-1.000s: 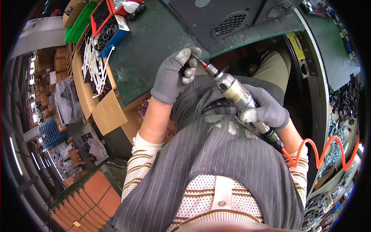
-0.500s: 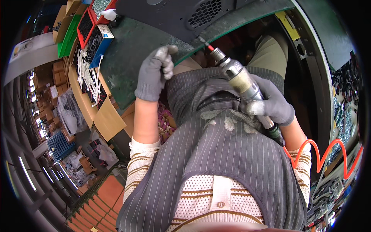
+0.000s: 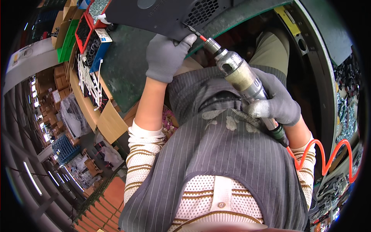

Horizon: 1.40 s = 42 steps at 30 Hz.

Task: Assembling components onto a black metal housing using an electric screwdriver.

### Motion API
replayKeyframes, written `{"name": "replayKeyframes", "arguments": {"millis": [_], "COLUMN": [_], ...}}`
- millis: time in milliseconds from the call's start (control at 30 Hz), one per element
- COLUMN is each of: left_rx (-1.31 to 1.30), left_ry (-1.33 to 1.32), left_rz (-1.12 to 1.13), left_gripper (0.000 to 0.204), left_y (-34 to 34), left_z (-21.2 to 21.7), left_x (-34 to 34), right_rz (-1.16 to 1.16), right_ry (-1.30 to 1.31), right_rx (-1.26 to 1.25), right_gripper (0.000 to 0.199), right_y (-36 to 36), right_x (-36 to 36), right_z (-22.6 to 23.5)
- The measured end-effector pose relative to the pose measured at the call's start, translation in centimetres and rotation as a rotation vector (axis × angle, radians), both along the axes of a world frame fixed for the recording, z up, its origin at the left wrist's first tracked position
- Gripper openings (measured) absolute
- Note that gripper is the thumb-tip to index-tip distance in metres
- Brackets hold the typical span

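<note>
In my gloved right hand (image 3: 276,98) is a silver pneumatic screwdriver (image 3: 241,75), with the fingers wrapped round its body and a coiled orange air hose (image 3: 317,144) at its rear end. The driver slants up to the left, and its bit (image 3: 193,30) meets the near edge of a black panel (image 3: 154,17) with a honeycomb vent. At that same edge, just left of the bit, my gloved left hand (image 3: 167,54) grips the panel. Its thumb lies beside the bit; the other fingertips are hidden by the panel.
The panel rests on a dark green bench top (image 3: 129,54). Beyond its left side stand red bins (image 3: 83,33) of small hardware, a blue box (image 3: 96,58) of black rings and white cable ties (image 3: 87,79). More loose hardware (image 3: 344,112) lies at the far right.
My left hand has moved up and right from above the bench to the panel's edge. The panel has shifted slightly left, and the screwdriver has moved up and left a little, its bit now at the panel.
</note>
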<state>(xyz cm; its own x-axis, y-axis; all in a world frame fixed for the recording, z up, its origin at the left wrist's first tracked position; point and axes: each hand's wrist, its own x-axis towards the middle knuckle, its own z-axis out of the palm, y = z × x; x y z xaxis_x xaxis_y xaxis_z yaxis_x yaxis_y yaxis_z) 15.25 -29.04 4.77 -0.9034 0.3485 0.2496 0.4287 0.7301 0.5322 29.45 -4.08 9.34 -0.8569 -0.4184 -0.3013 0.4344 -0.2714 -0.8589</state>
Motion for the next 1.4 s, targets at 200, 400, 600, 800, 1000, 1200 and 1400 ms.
{"name": "replayKeyframes", "arguments": {"millis": [200,400,600,800,1000,1200,1400], "left_rx": [-0.091,-0.043,-0.034,1.245,1.771,1.604,1.599], "left_ry": [-0.003,0.014,-0.188,-1.121,-1.368,-1.238,-1.292], "left_rz": [0.027,-0.004,0.065,0.013,-0.028,0.024,0.017], "left_gripper": [0.030,0.028,0.023,0.012,0.023,0.030,0.037], "left_y": [0.0,0.2,-0.1,-4.3,-7.4,-6.8,-6.3], "left_z": [0.3,0.0,0.6,2.0,0.3,0.8,1.6], "left_x": [0.2,0.0,-0.1,-1.6,-1.9,-0.4,0.7], "right_rz": [0.017,-0.027,0.016,0.008,0.069,0.150,0.175], "right_ry": [0.002,-0.013,-0.110,-0.003,-0.061,0.016,0.008], "right_rx": [-0.035,-0.086,-0.055,-0.022,-0.002,0.068,0.061], "right_gripper": [0.067,0.054,0.049,0.071,0.075,0.073,0.071], "right_y": [-0.3,-1.3,-1.2,-0.4,-1.2,-2.5,-2.9], "right_x": [-0.7,-0.8,-1.1,-0.3,-0.4,-1.4,-2.0], "right_z": [0.4,1.0,2.1,1.2,-1.1,-1.8,-1.6]}}
